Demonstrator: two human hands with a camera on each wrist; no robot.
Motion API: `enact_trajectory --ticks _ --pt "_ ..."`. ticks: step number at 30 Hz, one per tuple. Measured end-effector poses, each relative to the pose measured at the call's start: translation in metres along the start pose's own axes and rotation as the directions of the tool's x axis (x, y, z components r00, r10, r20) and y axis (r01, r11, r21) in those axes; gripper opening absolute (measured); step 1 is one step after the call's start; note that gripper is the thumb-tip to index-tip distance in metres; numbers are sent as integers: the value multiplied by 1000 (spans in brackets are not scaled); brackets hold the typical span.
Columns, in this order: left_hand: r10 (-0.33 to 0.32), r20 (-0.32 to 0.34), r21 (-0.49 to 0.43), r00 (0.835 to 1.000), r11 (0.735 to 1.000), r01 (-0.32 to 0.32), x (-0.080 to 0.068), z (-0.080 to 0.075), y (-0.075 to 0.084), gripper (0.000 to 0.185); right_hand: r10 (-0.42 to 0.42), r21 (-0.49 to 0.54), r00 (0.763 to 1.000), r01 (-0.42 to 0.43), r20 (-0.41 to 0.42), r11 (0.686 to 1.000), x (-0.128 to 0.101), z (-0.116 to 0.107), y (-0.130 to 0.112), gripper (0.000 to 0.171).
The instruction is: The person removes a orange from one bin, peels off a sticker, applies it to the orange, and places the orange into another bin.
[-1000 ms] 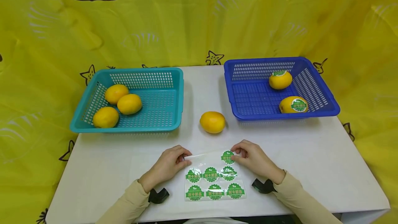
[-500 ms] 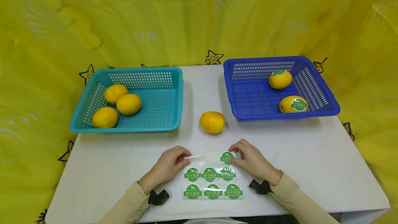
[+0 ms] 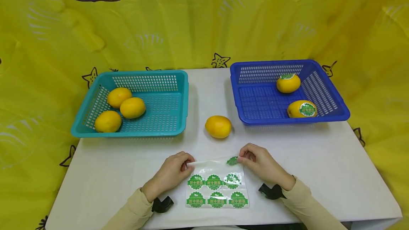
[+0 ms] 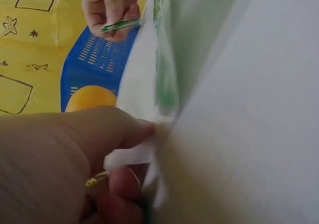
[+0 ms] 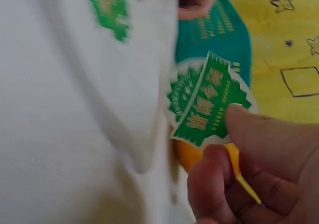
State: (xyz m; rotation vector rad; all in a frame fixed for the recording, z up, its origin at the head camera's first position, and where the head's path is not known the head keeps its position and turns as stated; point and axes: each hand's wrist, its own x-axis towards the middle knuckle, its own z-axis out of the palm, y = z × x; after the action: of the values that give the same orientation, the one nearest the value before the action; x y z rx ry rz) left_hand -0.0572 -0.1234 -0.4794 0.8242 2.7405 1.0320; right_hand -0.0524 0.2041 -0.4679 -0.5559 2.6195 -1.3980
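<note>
The green sticker (image 3: 233,160) was at the far right corner of the sticker sheet (image 3: 217,185), which lay on the near middle of the white table (image 3: 319,173). You pinched that sticker between thumb and fingertips of your right hand (image 3: 262,164), its edge lifted off the backing. Your left hand (image 3: 174,171) pinched the sheet's far left corner, fingers curled, raising that edge slightly off the table. Both forearms came in from the near edge, wrists low on the table, hands facing each other across the sheet.

The head view showed six more stickers in two rows on the sheet. Only the right wrist view showed the sticker (image 5: 207,102) bent and mostly peeled, held by your thumb (image 5: 269,134). The left wrist view showed your thumb (image 4: 99,134) pressed on the sheet corner (image 4: 132,154), with the right hand (image 4: 112,7) far beyond.

Just beyond the sheet sat a loose lemon (image 3: 218,126). The teal basket (image 3: 159,132) at far left held three lemons; the blue basket (image 3: 236,95) at far right held two lemons bearing stickers.
</note>
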Motion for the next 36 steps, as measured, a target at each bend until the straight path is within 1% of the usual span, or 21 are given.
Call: enact_trajectory --ticks 3,5,8,11,13,16,20,24,27,29,31,33,36 --pt "-6 -14 63 1000 998 7 0 -5 7 35 -35 47 999 37 -37 998 5 -8 -4 11" --pt "8 -25 74 1000 997 -6 3 -10 15 41 -71 53 996 73 -49 996 10 -12 -7 11" --pt "66 -42 22 997 998 -65 15 -15 31 33 -118 42 992 120 -48 992 21 -16 -15 12" --pt "122 -55 -40 991 992 -124 35 -17 45 26 -146 27 988 147 -41 989 33 -16 -24 12" --pt "148 -77 -61 986 986 -153 48 -15 50 22 -161 21 986 162 -41 986 40 -14 -28 12" --pt "157 -110 -105 982 980 -168 64 -12 51 12 -189 14 980 190 -60 982 49 -9 -33 12" --pt "137 -159 -172 978 971 -164 74 -10 47 6 -210 28 971 215 -118 976 55 -5 -34 14" --pt "111 -208 -221 972 963 -157 79 -7 44 7 -174 50 964 188 -202 981 55 -4 -32 17" --pt "75 -212 -265 974 955 -132 81 -4 43 8 -122 62 963 140 -240 988 53 -2 -28 11" --pt "42 -202 -292 978 951 -101 82 -3 42 9 -96 67 964 116 -249 991 52 0 -27 6" --pt "4 -195 -323 981 944 -68 84 -1 42 10 -80 75 963 102 -258 992 53 3 -26 5" --pt "-26 -202 -340 979 939 -45 86 0 40 11 -70 77 960 94 -271 993 55 6 -25 5" --pt "-48 -221 -351 974 936 -33 91 3 39 13 -50 57 951 71 -306 996 58 11 -24 6"
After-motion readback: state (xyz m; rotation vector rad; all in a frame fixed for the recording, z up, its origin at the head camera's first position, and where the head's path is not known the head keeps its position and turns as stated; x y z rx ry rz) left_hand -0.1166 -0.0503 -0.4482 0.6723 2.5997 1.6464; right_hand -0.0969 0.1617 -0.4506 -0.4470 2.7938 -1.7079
